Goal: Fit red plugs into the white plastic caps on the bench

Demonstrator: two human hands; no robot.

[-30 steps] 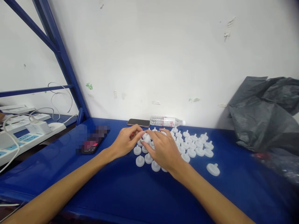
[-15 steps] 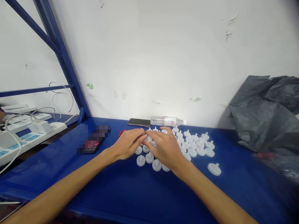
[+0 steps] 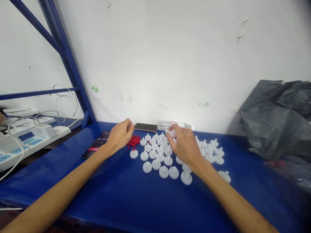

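Observation:
My right hand (image 3: 186,144) pinches a white plastic cap with a short stem (image 3: 171,133), held above the back of a group of similar pieces. Many of these round white caps (image 3: 164,172) stand on the blue table, mostly with stems up. To the left, my left hand (image 3: 121,133) is closed, thumb against fingers; anything between the fingertips is too small to make out. It hovers beside a pile of small red beads (image 3: 134,141). Just in front of that pile, one white cap (image 3: 133,154) has a red bead on its stem.
A dark phone (image 3: 145,127) and a clear plastic bottle (image 3: 165,125) lie against the wall. Another phone (image 3: 93,149) showing a timer lies under my left wrist. Power strips (image 3: 31,142) with cables are at left, a grey plastic bag (image 3: 274,116) at right.
My hands were together over the caps and are now apart. The left moved left to the red beads, uncovering them; the right moved right and lifted slightly, with a white cap in its fingers.

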